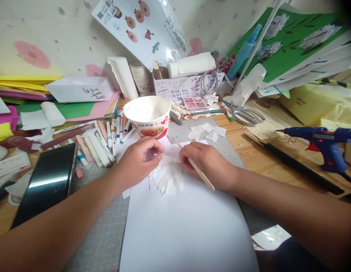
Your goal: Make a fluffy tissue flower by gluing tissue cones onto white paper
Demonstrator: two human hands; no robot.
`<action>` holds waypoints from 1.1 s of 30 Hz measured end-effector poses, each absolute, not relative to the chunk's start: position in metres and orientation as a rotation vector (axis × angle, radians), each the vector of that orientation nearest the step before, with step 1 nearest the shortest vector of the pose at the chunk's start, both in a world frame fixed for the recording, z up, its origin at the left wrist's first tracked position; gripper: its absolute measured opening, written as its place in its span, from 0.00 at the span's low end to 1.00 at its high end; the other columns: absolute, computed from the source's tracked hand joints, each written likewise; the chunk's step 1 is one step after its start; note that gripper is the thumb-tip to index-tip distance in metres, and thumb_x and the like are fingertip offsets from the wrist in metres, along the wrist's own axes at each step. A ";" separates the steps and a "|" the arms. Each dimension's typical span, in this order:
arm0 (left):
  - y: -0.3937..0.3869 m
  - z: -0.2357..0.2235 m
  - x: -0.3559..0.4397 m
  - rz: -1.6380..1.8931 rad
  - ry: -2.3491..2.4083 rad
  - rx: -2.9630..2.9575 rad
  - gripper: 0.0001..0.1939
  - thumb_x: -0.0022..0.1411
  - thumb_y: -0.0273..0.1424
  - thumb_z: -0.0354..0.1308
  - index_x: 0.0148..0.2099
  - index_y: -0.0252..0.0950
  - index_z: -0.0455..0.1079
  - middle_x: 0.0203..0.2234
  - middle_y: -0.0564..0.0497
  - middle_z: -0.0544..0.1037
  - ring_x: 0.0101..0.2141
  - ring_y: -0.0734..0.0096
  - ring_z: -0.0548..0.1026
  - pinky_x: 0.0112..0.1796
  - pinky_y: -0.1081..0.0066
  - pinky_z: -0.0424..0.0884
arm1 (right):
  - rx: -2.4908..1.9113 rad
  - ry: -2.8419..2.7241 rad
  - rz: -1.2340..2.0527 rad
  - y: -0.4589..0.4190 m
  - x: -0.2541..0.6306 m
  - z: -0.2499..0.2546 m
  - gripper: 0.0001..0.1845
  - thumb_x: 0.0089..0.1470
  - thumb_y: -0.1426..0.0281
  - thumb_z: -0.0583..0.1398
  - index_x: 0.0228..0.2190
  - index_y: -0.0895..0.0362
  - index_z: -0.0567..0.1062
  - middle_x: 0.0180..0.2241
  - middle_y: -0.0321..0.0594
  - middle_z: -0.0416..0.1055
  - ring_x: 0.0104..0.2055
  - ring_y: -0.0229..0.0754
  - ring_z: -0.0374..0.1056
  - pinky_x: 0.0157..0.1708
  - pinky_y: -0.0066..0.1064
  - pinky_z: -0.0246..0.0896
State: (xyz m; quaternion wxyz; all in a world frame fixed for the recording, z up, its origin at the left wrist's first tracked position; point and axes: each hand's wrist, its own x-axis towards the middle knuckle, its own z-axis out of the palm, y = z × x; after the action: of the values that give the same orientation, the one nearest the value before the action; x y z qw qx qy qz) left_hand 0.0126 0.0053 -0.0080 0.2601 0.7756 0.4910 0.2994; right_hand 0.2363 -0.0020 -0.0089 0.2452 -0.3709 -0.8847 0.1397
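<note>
My right hand [206,162] is closed around a slim wooden stick [202,173], whose thin tip points away from me, up and left. The fingers of my left hand [143,160] are curled in a pinch at the edge of a thin piece of white tissue paper [173,153], which spans the gap between both hands. Just below lie several overlapping tissue pieces [167,179] on a large white sheet of paper [187,226]. Beyond my left hand stands a white paper bowl [148,113] with a red printed base; its contents are hidden.
More tissue squares [208,131] lie on the grey cutting mat [93,226]. Markers [97,145] and a black phone-like device [48,177] are on the left. To the right are scissors [243,113] and a blue glue gun [325,141]. A labelled box [178,86] stands behind.
</note>
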 end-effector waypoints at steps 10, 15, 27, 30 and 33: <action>-0.007 0.012 0.003 0.842 1.049 2.300 0.08 0.55 0.37 0.63 0.37 0.41 0.74 0.38 0.50 0.72 0.45 0.61 0.70 0.51 0.60 0.64 | -0.914 -1.836 1.320 -0.007 0.222 0.015 0.10 0.46 0.71 0.65 0.27 0.57 0.67 0.25 0.31 0.65 0.26 0.32 0.59 0.27 0.26 0.56; -0.010 0.007 0.011 0.757 1.318 2.264 0.08 0.55 0.34 0.59 0.26 0.40 0.72 0.33 0.52 0.72 0.41 0.61 0.69 0.49 0.56 0.60 | -0.970 -1.872 1.191 -0.008 0.222 -0.001 0.08 0.50 0.69 0.63 0.32 0.57 0.68 0.25 0.32 0.67 0.26 0.34 0.61 0.28 0.28 0.58; -0.009 0.016 0.010 0.700 1.351 2.046 0.13 0.55 0.41 0.56 0.25 0.39 0.71 0.34 0.50 0.72 0.38 0.62 0.71 0.41 0.62 0.67 | -0.806 -1.817 0.739 -0.036 0.257 0.020 0.09 0.60 0.70 0.58 0.37 0.51 0.79 0.30 0.37 0.71 0.33 0.41 0.66 0.36 0.35 0.60; -0.010 0.012 0.012 0.664 1.468 2.118 0.09 0.49 0.38 0.62 0.22 0.40 0.72 0.33 0.50 0.72 0.42 0.55 0.69 0.48 0.54 0.61 | -0.917 -1.820 0.770 -0.042 0.250 0.006 0.05 0.56 0.74 0.58 0.32 0.54 0.72 0.27 0.35 0.69 0.28 0.37 0.64 0.29 0.30 0.60; -0.009 0.008 0.014 0.630 1.567 2.157 0.09 0.48 0.36 0.65 0.21 0.40 0.73 0.33 0.51 0.73 0.43 0.54 0.68 0.50 0.52 0.58 | -0.857 -1.950 0.721 -0.044 0.241 -0.005 0.05 0.54 0.75 0.57 0.30 0.53 0.67 0.24 0.33 0.67 0.25 0.36 0.63 0.26 0.27 0.59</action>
State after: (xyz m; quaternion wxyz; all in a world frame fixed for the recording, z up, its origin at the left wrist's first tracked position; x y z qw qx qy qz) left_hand 0.0136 -0.0089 0.0081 0.1997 0.7715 0.5605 0.2254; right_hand 0.2414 -0.0441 -0.0055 0.4318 -0.3439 -0.7821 0.2892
